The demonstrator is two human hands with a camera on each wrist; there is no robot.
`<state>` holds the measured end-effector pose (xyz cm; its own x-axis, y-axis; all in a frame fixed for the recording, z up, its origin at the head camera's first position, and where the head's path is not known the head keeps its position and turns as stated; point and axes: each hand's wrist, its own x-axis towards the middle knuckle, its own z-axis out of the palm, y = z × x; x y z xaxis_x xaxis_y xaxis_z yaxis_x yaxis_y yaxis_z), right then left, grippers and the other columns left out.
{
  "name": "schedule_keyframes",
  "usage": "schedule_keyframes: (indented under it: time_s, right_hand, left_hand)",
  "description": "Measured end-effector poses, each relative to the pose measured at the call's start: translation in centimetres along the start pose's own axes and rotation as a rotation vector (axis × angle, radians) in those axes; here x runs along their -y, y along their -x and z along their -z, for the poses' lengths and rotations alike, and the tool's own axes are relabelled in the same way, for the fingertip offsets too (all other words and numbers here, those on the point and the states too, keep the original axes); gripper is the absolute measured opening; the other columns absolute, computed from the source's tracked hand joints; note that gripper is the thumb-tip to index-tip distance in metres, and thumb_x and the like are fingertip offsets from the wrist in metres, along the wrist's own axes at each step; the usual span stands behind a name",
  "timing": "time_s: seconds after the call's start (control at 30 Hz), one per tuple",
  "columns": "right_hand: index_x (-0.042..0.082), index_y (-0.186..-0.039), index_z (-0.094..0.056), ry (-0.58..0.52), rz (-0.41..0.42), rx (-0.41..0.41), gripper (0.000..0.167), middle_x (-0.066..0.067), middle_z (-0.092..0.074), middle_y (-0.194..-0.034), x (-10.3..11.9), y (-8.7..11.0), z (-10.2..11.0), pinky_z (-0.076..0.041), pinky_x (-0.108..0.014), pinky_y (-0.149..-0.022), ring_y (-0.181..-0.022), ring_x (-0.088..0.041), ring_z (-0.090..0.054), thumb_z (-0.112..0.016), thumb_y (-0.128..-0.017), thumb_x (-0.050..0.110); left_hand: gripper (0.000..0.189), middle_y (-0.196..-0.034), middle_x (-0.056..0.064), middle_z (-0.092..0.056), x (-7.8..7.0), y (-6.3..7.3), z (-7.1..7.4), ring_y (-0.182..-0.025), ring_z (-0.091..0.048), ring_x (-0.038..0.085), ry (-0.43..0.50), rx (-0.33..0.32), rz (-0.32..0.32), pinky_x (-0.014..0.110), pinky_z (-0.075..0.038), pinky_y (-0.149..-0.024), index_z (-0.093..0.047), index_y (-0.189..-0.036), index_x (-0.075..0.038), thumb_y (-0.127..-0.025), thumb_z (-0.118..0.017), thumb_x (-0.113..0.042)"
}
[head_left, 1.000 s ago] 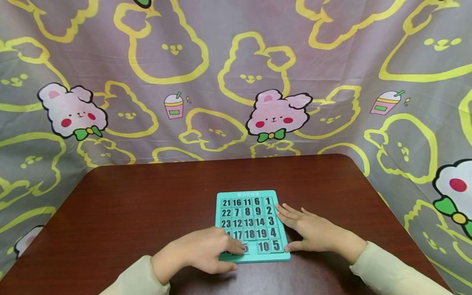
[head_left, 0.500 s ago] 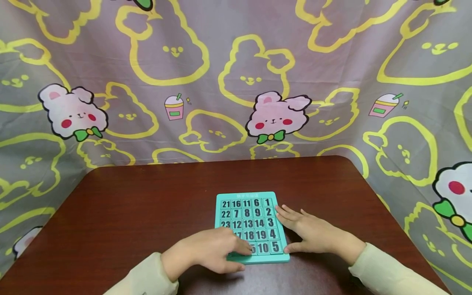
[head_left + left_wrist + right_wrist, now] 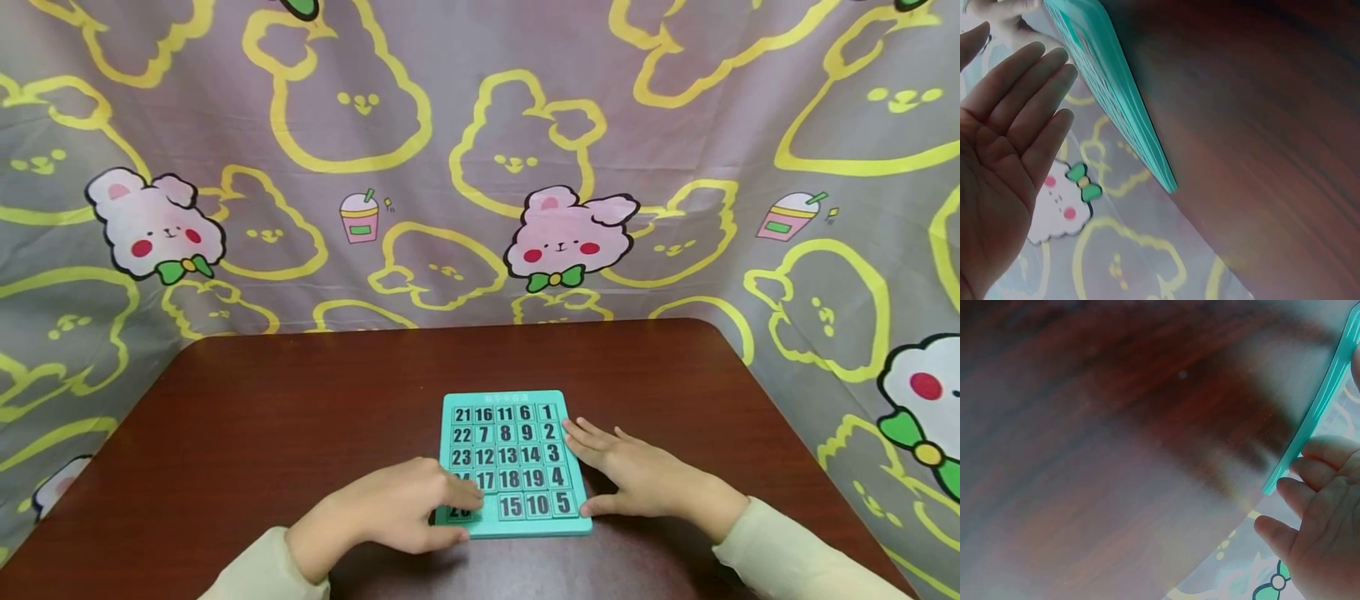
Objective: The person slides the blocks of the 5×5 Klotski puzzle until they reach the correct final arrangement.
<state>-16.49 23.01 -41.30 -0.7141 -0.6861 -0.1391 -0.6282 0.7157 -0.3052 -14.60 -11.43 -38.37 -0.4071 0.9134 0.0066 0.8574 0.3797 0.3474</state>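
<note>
A turquoise number slide puzzle (image 3: 551, 525) lies flat on the table, with black-numbered tiles in rows. My left hand (image 3: 397, 506) reaches over its lower left corner, fingertips at the bottom-row tile (image 3: 459, 512) beside the gap, partly covering that tile and the one above. Right of the gap sits the 15 tile (image 3: 511, 506), next to the 10 tile (image 3: 537, 504). Along the puzzle's right edge rests my right hand (image 3: 645, 472), fingers spread and touching the frame. Extended left fingers (image 3: 1029, 94) show in the left wrist view; the right wrist view shows right fingers (image 3: 1319, 469) along the frame's side.
The puzzle sits near the front of a dark reddish-brown table (image 3: 300, 400). Behind and beside the table hangs a grey curtain (image 3: 435, 100) printed with yellow outlines and white rabbits.
The 15 tile has slid right against the 10 tile, so the gap now lies left of it. My left hand moved right, then back left. The right hand stays in place.
</note>
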Motion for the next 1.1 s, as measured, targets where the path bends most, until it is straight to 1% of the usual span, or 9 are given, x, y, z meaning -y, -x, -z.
schedule_keyframes:
  time_s: [0.17,0.33,0.43,0.6,1.0,1.1]
  right_hand:
    - [0.006,-0.155,-0.034,0.001,0.0,-0.003,0.095,-0.01,-0.02,-0.166,0.0,0.2,0.1,-0.028,-0.07,-0.11,-0.152,-0.035,-0.022,-0.058,-0.087,0.068]
    - [0.006,-0.154,-0.034,-0.004,-0.001,-0.005,0.094,-0.01,-0.02,-0.166,0.0,0.2,0.1,-0.028,-0.07,-0.11,-0.152,-0.036,-0.022,-0.059,-0.087,0.066]
    - [0.005,-0.154,-0.035,0.002,0.003,-0.008,0.094,-0.011,-0.021,-0.166,0.0,0.1,0.1,-0.029,-0.07,-0.11,-0.151,-0.036,-0.023,-0.059,-0.087,0.066]
    - [0.005,-0.154,-0.035,0.01,0.003,-0.009,0.094,-0.011,-0.022,-0.166,0.0,0.1,0.0,-0.029,-0.07,-0.109,-0.151,-0.036,-0.024,-0.059,-0.087,0.066]
    - [0.006,-0.154,-0.035,0.008,0.004,-0.007,0.094,-0.011,-0.021,-0.166,0.1,0.1,0.0,-0.03,-0.07,-0.109,-0.151,-0.036,-0.023,-0.058,-0.087,0.066]
    - [0.006,-0.154,-0.034,0.008,0.003,-0.005,0.094,-0.01,-0.021,-0.166,0.0,0.1,0.0,-0.029,-0.07,-0.11,-0.151,-0.035,-0.023,-0.058,-0.087,0.067]
  left_hand:
    - [0.029,-0.121,0.002,-0.071,0.1,1.6,0.4,-0.115,-0.065,0.005,0.048,-0.021,0.042,0.023,-0.056,-0.089,-0.074,-0.119,-0.01,-0.096,-0.063,-0.025]
    - [0.027,-0.119,0.002,-0.072,0.0,2.2,0.2,-0.113,-0.066,0.005,0.052,-0.041,0.042,0.024,-0.056,-0.088,-0.076,-0.115,-0.011,-0.095,-0.064,-0.024]
    - [0.026,-0.118,0.002,-0.073,0.0,2.2,-0.1,-0.111,-0.066,0.005,0.056,-0.041,0.037,0.022,-0.056,-0.087,-0.076,-0.114,-0.011,-0.094,-0.064,-0.023]
    - [0.026,-0.119,0.0,-0.073,0.1,1.8,-0.7,-0.11,-0.066,0.002,0.033,-0.041,0.02,0.019,-0.055,-0.087,-0.077,-0.114,-0.013,-0.095,-0.063,-0.025]
    - [0.027,-0.119,-0.002,-0.073,0.2,0.9,-0.8,-0.11,-0.065,-0.001,0.032,-0.027,0.001,0.016,-0.054,-0.086,-0.076,-0.116,-0.014,-0.096,-0.063,-0.027]
    - [0.027,-0.119,-0.002,-0.073,0.1,0.6,-0.8,-0.111,-0.065,-0.001,0.021,-0.028,-0.015,0.016,-0.054,-0.088,-0.076,-0.116,-0.014,-0.095,-0.063,-0.027]
